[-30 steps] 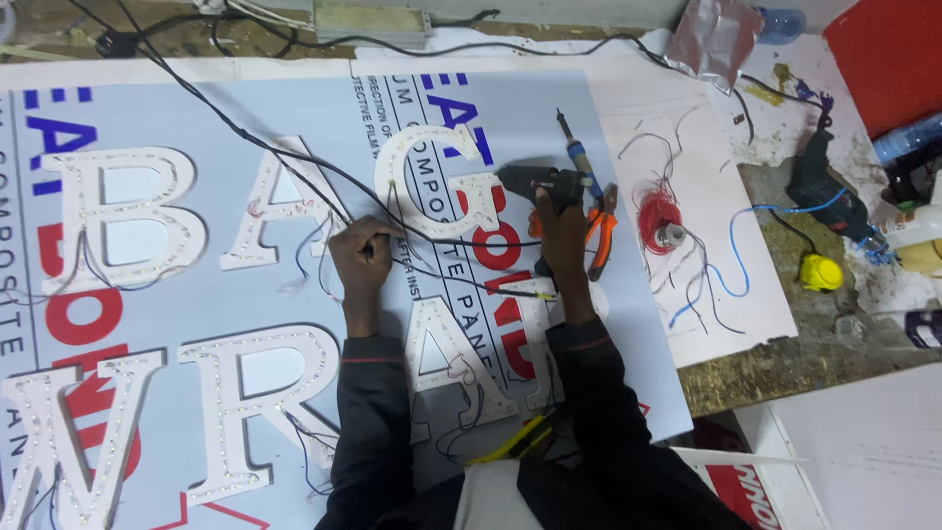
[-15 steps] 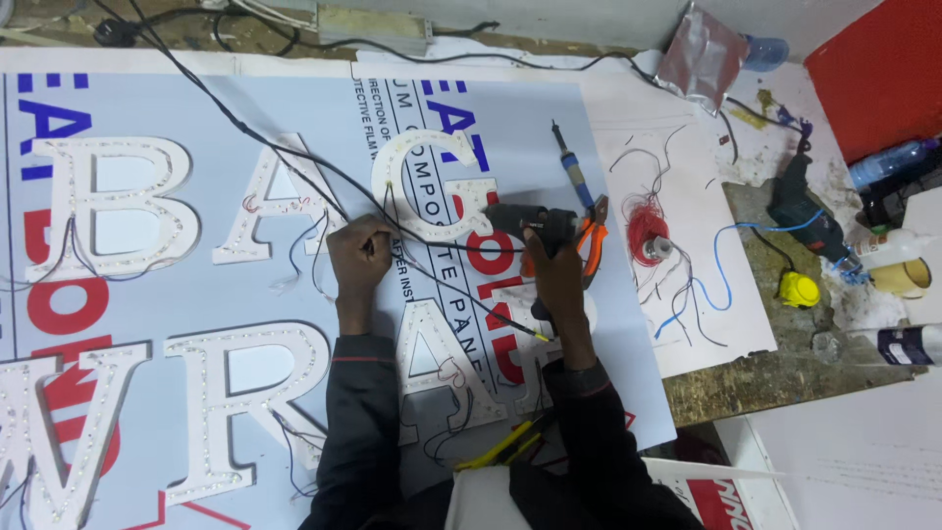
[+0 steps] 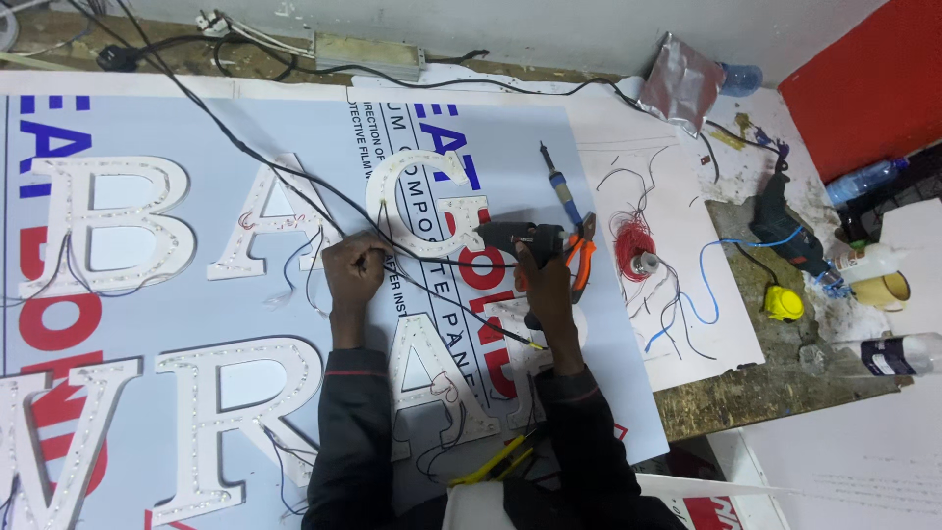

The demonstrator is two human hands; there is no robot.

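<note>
While the left hand (image 3: 353,270) pinches a thin black wire (image 3: 432,290) beside the white letter (image 3: 427,201), fingers closed narrow on it, the right hand (image 3: 543,280) grips a black glue gun (image 3: 515,236). Orange pliers (image 3: 583,257) lie just beside it

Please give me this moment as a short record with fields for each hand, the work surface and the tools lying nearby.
left hand: left hand pinches thin wires beside the white letter G
right hand: right hand grips a black glue gun, nozzle toward the G
surface: printed panel sheet carrying white sign letters
nearby tools: soldering iron, orange pliers, red wire coil, drill
</note>
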